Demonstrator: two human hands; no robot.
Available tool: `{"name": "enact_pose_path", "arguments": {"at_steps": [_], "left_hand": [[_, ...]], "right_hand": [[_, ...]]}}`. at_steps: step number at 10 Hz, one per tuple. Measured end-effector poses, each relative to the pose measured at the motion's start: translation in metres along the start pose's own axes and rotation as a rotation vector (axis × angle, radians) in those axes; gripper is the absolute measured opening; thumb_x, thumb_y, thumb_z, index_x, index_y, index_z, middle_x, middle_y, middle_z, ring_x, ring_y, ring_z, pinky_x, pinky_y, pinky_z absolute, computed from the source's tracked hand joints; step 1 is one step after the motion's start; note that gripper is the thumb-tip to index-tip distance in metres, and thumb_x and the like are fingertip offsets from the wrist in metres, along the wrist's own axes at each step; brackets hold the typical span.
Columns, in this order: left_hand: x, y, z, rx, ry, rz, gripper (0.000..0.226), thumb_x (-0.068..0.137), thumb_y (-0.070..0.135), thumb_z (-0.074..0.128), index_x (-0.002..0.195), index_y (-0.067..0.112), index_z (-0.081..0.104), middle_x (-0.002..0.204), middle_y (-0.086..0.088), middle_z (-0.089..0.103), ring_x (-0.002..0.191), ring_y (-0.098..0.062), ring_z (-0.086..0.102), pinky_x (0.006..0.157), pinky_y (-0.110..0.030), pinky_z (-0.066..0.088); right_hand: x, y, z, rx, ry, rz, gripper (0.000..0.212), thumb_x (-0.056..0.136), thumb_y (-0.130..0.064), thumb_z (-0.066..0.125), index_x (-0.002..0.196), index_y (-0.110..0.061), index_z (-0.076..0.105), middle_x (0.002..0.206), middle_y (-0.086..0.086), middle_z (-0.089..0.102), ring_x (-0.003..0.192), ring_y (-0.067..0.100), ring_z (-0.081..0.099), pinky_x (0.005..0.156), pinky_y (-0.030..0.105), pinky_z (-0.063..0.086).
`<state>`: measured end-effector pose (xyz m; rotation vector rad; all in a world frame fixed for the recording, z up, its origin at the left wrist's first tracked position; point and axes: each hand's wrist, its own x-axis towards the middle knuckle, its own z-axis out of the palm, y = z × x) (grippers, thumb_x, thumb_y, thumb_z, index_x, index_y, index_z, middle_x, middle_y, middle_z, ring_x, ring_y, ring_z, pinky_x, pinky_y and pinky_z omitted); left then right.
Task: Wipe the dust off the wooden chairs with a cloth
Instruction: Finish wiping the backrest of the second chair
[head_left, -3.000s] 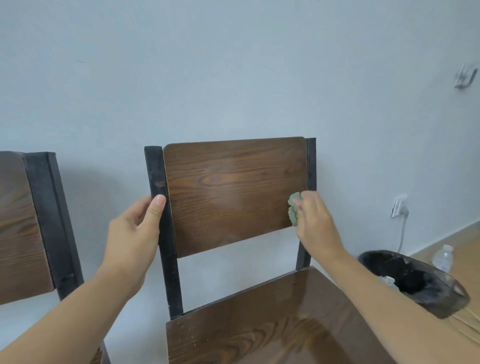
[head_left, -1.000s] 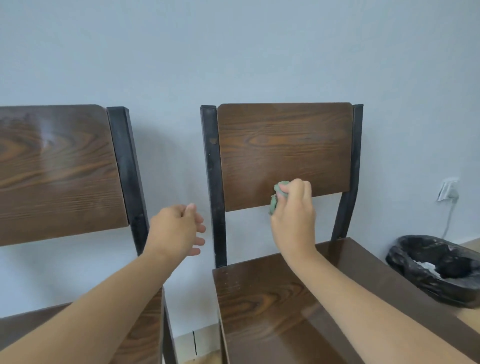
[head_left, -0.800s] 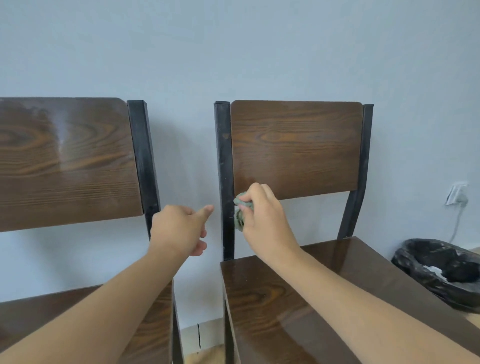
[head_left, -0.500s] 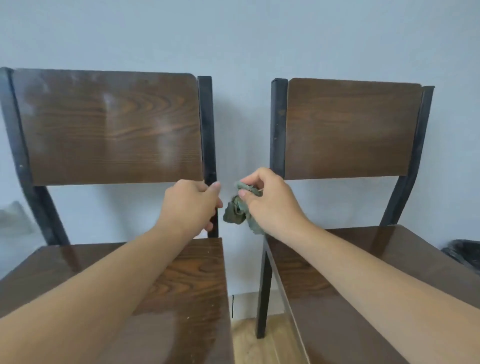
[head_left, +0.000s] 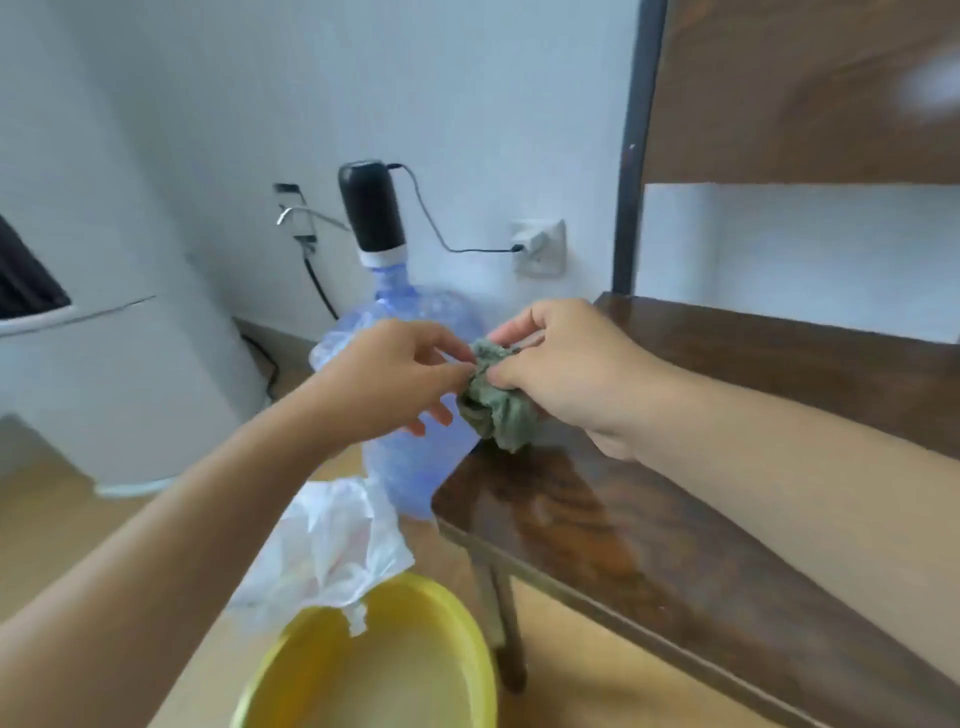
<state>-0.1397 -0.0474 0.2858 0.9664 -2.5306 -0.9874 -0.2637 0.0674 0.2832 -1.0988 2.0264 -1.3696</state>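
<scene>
A crumpled grey-green cloth (head_left: 498, 402) hangs between both hands, just above the left front corner of a dark wooden chair seat (head_left: 691, 525). My right hand (head_left: 566, 369) grips the cloth's top and right side. My left hand (head_left: 395, 379) pinches its upper left edge with fingertips. The chair's wooden backrest (head_left: 810, 93) fills the upper right, beside its black metal post (head_left: 631, 156). The frame is blurred by motion.
A yellow basin (head_left: 379, 670) stands on the wooden floor at the bottom centre, with a white plastic bag (head_left: 332, 540) behind it. A blue water jug (head_left: 410, 457) with a black pump stands by the wall. A wall socket (head_left: 537, 247) and a white appliance (head_left: 98, 374) lie left.
My view has swung left and down, from two chair backrests to the left chair's seat, the jug and the basin. My left hand has joined my right on the cloth.
</scene>
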Motion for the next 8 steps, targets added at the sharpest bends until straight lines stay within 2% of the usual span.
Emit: {"name": "enact_pose_path", "arguments": {"at_steps": [1, 2, 3, 4, 5, 6, 7, 8], "left_hand": [[-0.048, -0.062, -0.038, -0.117, 0.116, -0.134, 0.011, 0.098, 0.021, 0.066, 0.102, 0.019, 0.076, 0.08, 0.004, 0.079, 0.073, -0.017, 0.079, 0.06, -0.03, 0.06], [-0.092, -0.116, -0.055, -0.194, 0.205, -0.249, 0.015, 0.099, 0.023, 0.064, 0.102, 0.019, 0.078, 0.08, 0.005, 0.079, 0.066, -0.012, 0.074, 0.057, -0.027, 0.057], [-0.126, -0.169, -0.036, -0.276, 0.251, -0.397, 0.017, 0.098, 0.022, 0.063, 0.101, 0.019, 0.079, 0.088, -0.003, 0.081, 0.066, -0.016, 0.072, 0.06, -0.034, 0.051], [-0.142, -0.214, 0.016, -0.244, 0.163, -0.579, 0.018, 0.099, 0.026, 0.061, 0.103, 0.016, 0.076, 0.092, -0.005, 0.08, 0.063, -0.016, 0.069, 0.054, -0.027, 0.048], [-0.147, -0.245, 0.072, -0.193, 0.014, -0.702, 0.032, 0.103, 0.037, 0.052, 0.104, 0.014, 0.074, 0.09, -0.001, 0.077, 0.062, -0.017, 0.068, 0.051, -0.023, 0.048], [-0.148, -0.264, 0.108, -0.111, -0.067, -0.698, 0.034, 0.103, 0.04, 0.049, 0.098, 0.017, 0.073, 0.094, -0.003, 0.078, 0.064, -0.019, 0.071, 0.056, -0.026, 0.05], [-0.143, -0.275, 0.126, -0.026, -0.124, -0.689, 0.03, 0.102, 0.037, 0.051, 0.1, 0.016, 0.073, 0.091, -0.002, 0.078, 0.066, -0.021, 0.076, 0.06, -0.031, 0.057], [-0.143, -0.277, 0.134, 0.035, -0.162, -0.68, 0.027, 0.098, 0.036, 0.054, 0.096, 0.015, 0.071, 0.088, -0.004, 0.079, 0.065, -0.021, 0.078, 0.067, -0.037, 0.063]], "right_hand": [[-0.019, -0.027, 0.076, -0.1, -0.059, -0.087, 0.017, 0.085, -0.013, 0.07, 0.098, -0.022, 0.065, 0.093, -0.003, 0.064, 0.096, 0.021, 0.065, 0.078, 0.03, 0.051], [-0.057, -0.035, 0.137, -0.129, -0.11, -0.233, 0.027, 0.083, -0.008, 0.067, 0.105, -0.021, 0.058, 0.111, 0.003, 0.054, 0.094, 0.024, 0.06, 0.079, 0.035, 0.051], [-0.092, -0.003, 0.188, -0.262, -0.264, -0.267, 0.032, 0.089, 0.001, 0.058, 0.113, -0.019, 0.052, 0.115, 0.001, 0.041, 0.087, 0.023, 0.052, 0.071, 0.033, 0.041], [-0.099, 0.07, 0.224, -0.308, -0.354, -0.007, 0.032, 0.088, 0.005, 0.054, 0.106, -0.022, 0.055, 0.115, 0.001, 0.042, 0.079, 0.021, 0.049, 0.065, 0.031, 0.041], [-0.097, 0.139, 0.247, -0.22, -0.32, 0.289, 0.03, 0.085, 0.001, 0.059, 0.105, -0.022, 0.063, 0.117, 0.005, 0.05, 0.08, 0.022, 0.057, 0.064, 0.03, 0.049], [-0.103, 0.184, 0.264, -0.143, -0.305, 0.447, 0.036, 0.087, -0.001, 0.059, 0.114, -0.024, 0.067, 0.122, 0.005, 0.062, 0.09, 0.021, 0.061, 0.059, 0.023, 0.045], [-0.11, 0.205, 0.278, -0.085, -0.334, 0.523, 0.042, 0.092, -0.004, 0.059, 0.129, -0.022, 0.064, 0.128, 0.003, 0.064, 0.093, 0.017, 0.059, 0.056, 0.019, 0.041], [-0.124, 0.204, 0.253, -0.162, -0.383, 0.451, 0.045, 0.095, -0.014, 0.064, 0.138, -0.024, 0.058, 0.135, 0.0, 0.062, 0.097, 0.015, 0.059, 0.064, 0.019, 0.041]]}}
